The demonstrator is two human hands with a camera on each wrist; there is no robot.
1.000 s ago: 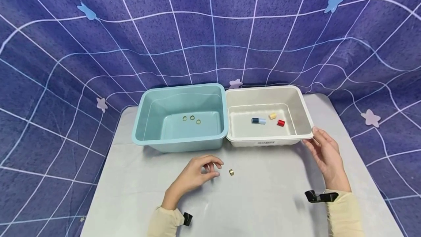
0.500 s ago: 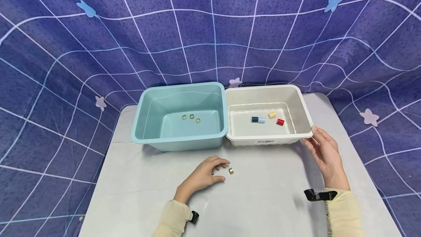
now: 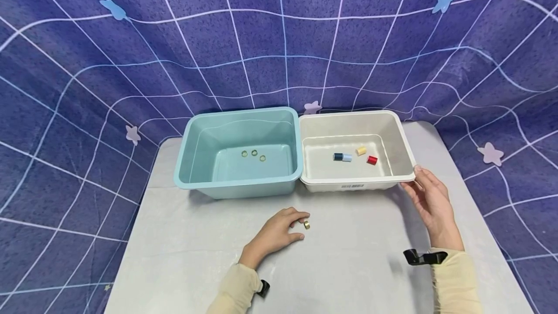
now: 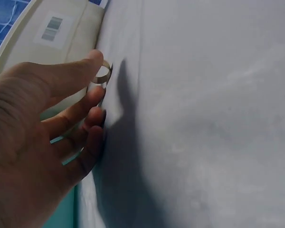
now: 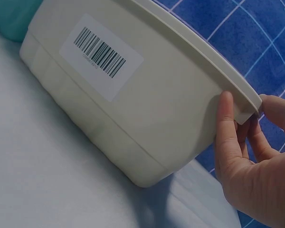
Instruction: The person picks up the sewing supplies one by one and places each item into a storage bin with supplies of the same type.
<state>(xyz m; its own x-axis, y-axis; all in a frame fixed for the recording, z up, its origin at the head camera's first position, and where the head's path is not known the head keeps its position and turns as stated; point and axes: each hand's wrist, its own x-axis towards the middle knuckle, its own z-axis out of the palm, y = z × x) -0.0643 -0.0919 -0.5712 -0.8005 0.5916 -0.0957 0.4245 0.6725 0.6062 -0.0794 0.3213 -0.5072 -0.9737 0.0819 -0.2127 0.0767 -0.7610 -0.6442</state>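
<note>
A gold ring (image 3: 307, 225) stands on the white tabletop, in front of where two bins meet. My left hand (image 3: 279, 229) reaches it from the left, its index fingertip and thumb spread on either side; in the left wrist view the ring (image 4: 103, 72) shows right at the fingertips. My right hand (image 3: 433, 207) grips the near right corner of the white bin (image 3: 357, 179), thumb at the rim and fingers below it, as the right wrist view shows. Inside that bin lie small spools: navy (image 3: 337, 157), pale blue (image 3: 347, 157), yellow (image 3: 361, 151) and red (image 3: 372, 160).
A light blue bin (image 3: 237, 184) stands against the white one's left side, holding three rings (image 3: 254, 152). Behind both hangs a purple-blue curtain (image 3: 287, 38) with a line grid and stars. The white tabletop (image 3: 357, 256) extends toward the person.
My left hand has moved right to the ring, its index finger now beside it. My right hand stays at the white bin's corner. The ring and spools stay in place.
</note>
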